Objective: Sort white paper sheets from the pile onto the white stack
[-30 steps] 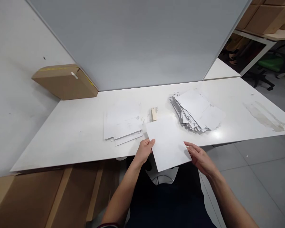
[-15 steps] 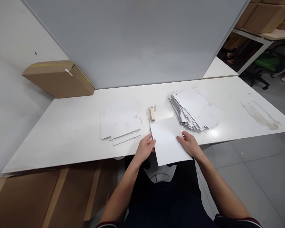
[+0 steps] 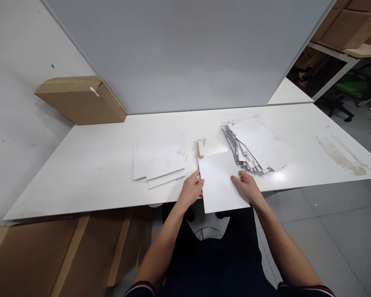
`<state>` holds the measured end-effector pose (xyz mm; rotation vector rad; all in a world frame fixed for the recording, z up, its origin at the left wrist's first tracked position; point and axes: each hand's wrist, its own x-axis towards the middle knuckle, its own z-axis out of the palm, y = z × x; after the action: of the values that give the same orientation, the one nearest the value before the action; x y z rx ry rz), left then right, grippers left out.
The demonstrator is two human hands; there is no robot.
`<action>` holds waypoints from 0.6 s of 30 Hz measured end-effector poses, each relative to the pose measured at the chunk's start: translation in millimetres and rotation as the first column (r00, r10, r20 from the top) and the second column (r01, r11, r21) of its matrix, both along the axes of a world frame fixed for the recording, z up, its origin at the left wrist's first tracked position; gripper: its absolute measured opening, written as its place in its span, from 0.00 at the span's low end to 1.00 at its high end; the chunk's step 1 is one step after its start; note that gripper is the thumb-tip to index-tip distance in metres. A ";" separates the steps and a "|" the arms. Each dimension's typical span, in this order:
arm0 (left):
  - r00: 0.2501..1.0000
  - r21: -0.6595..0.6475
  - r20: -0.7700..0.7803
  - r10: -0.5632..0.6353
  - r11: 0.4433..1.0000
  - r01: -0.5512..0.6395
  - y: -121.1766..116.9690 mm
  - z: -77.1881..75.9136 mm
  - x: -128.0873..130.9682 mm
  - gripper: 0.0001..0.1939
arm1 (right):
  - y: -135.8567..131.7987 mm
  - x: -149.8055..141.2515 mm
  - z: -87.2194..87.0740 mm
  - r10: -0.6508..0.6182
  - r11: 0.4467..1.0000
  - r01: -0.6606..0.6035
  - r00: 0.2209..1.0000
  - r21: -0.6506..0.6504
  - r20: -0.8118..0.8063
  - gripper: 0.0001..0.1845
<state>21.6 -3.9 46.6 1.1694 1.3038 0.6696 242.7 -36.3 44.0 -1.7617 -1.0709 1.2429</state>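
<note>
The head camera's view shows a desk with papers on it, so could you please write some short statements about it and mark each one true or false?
1. The left hand and the right hand both hold the white paper. True.
2. The right pile of papers is fanned out, with uneven edges. True.
3. A cardboard box stands at the right end of the desk. False: the cardboard box is at the far left corner of the desk.
4. Neither hand holds the left pile of papers. True.
5. The cream block lies on top of the right pile. False: the cream block lies between the two piles.
</note>
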 end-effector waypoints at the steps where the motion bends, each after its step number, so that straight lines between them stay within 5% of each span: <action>1: 1.000 0.002 -0.010 0.000 1.000 0.000 1.7 -0.1 0.4 0.30 | 1.6 0.5 -0.9 -0.002 1.000 0.002 1.000 0.002 -0.001 0.14; 12: 0.997 0.109 -0.074 0.000 0.994 0.008 10.3 -16.8 1.5 0.29 | 8.6 2.1 -4.6 -0.003 1.000 0.002 0.998 0.014 0.069 0.15; 18: 0.988 0.186 -0.153 0.006 0.982 0.022 8.5 -13.0 -2.0 0.28 | 10.5 3.8 -9.9 0.009 0.998 -0.016 0.993 0.059 0.117 0.15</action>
<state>19.6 4.6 33.6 1.4008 1.3858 0.7198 246.6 -25.8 34.1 -1.8023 -1.1757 1.1147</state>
